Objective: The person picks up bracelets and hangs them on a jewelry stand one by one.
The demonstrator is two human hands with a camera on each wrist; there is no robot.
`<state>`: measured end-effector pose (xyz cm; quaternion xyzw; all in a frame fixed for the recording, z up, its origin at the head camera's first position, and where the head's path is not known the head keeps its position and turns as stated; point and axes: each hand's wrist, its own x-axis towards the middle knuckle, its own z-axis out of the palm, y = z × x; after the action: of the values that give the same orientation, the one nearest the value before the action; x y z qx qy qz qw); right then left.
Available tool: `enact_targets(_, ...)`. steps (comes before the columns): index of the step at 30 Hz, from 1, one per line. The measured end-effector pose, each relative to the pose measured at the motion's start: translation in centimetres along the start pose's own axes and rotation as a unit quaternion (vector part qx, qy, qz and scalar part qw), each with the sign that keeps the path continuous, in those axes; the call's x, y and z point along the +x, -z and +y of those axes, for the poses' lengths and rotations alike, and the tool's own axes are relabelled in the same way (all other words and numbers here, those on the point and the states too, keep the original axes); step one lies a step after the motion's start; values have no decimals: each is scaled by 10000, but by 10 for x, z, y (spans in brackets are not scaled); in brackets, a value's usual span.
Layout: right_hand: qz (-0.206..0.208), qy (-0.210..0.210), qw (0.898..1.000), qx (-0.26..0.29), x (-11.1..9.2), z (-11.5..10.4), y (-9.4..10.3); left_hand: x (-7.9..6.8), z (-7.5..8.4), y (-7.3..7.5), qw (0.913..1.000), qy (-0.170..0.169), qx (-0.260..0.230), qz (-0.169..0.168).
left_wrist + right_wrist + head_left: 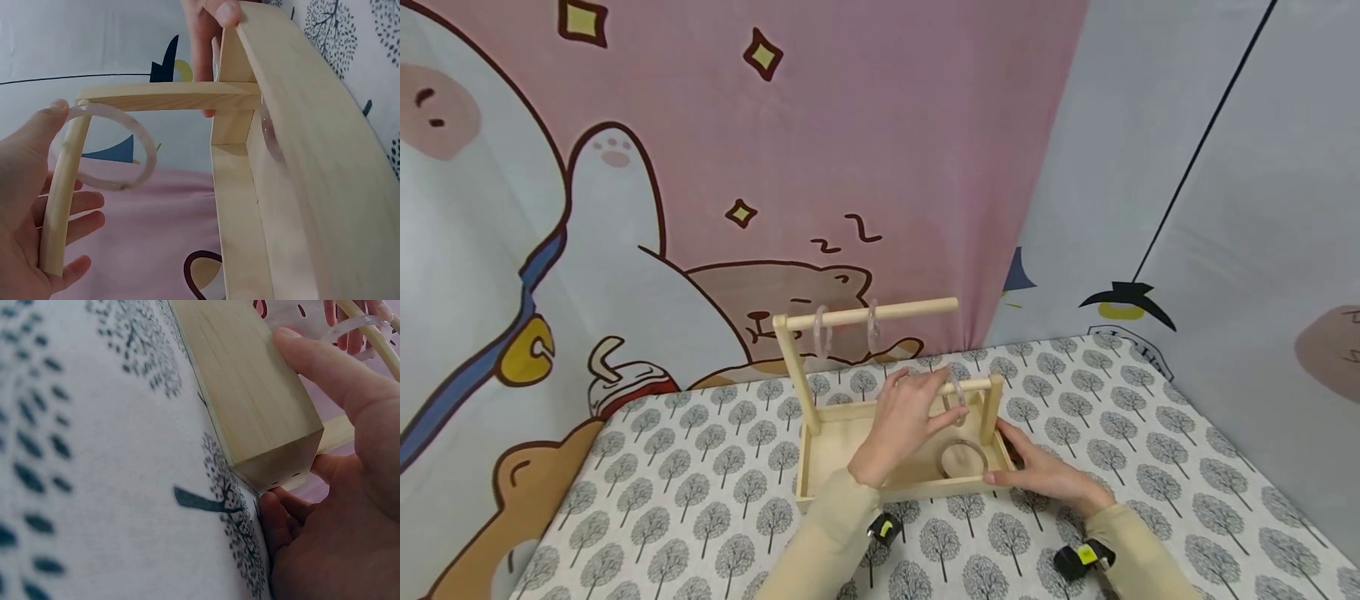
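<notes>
Where a ring [961, 398] hangs, centre-right in the head frame, spread left fingers [86, 202] touch it. Right fingers [275, 519] pinch a box [250, 381].

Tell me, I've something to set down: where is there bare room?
Bare cloth lies left of the wooden tray and right of the right hand. The visible tray floor is free between tall post and left hand; its crowded right end has two rings.

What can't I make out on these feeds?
Head: one end of the lower bar, hidden by the left hand.
Left wrist: most of the loose ring, hidden by the tray.
Right wrist: tray interior, hidden by its wall; left hand, cut off at top edge.
</notes>
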<state>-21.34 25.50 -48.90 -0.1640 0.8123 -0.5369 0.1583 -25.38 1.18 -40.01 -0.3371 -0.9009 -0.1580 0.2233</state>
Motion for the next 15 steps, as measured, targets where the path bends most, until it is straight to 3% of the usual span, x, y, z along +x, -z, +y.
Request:
enact_targets(9,-139,-85,9997,181,-1,-2,1,-1,8,1,9964,89,810,-211)
enact_targets(15,-124,-19,9998,126,0,-3,0,2,16,5,9953,-98,951,-142)
